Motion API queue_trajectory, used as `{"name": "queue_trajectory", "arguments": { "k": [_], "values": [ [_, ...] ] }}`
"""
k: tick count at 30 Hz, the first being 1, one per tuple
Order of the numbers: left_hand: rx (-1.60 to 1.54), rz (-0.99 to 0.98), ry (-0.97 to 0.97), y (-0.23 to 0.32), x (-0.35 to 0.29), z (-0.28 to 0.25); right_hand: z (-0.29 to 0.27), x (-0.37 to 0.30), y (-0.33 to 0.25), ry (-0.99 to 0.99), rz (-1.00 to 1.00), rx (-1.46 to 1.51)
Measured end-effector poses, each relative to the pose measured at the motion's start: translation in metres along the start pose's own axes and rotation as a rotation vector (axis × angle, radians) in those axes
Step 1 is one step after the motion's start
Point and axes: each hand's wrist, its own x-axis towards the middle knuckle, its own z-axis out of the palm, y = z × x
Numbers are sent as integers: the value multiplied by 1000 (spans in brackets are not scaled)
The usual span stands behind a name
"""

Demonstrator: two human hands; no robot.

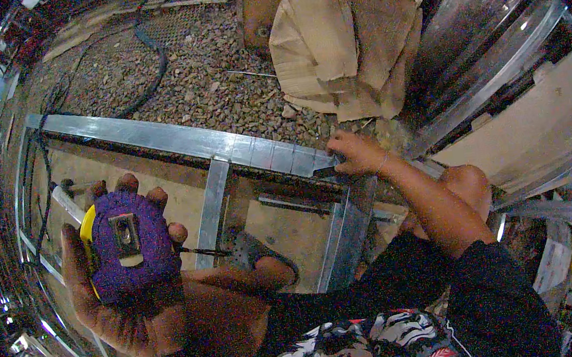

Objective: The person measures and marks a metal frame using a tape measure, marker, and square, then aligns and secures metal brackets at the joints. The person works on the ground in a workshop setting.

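Purple tape measure [128,246], yellow-edged, metal clip outward.

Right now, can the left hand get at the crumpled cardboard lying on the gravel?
Probably not. The left hand is closed around a purple tape measure, and the cardboard lies far across the metal frame, nearer the right hand.

Only packaging-type thing: flattened brown cardboard [345,48], creased, folded in layers, lying on gravel [210,67] just above/beyond right hand [357,153], not touching it. Well apart from left hand [123,267], up and to its right. No labels, signs or screens seen. Small bits at far edges too blurred to tell.
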Motion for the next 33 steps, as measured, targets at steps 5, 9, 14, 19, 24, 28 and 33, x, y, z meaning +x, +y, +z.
{"name": "queue_trajectory", "arguments": {
  "k": [5, 9, 14, 19, 24, 28, 33],
  "values": [
    [-34, -54, -2, -7, 4, 13, 3, -2, -19, -6, -36, 42],
    [-96, -75, -45, -16, 6, 21, 16, -5, -10, 106, -96, -13],
    [-40, -63, -4, -15, 4, 23, 10, -3, -23, 61, -70, -8],
    [-70, -88, -44, -8, 5, 15, 14, 0, -28, 80, -95, -61],
    [-114, -77, -92, -14, 7, 13, 17, -2, -25, 89, -90, -77],
    [-124, -106, -58, -10, 6, 16, 20, 0, -25, 128, -107, -116],
    [-71, -85, -81, -9, 7, 9, 21, 3, -29, 150, -107, -118]
  ]
}}
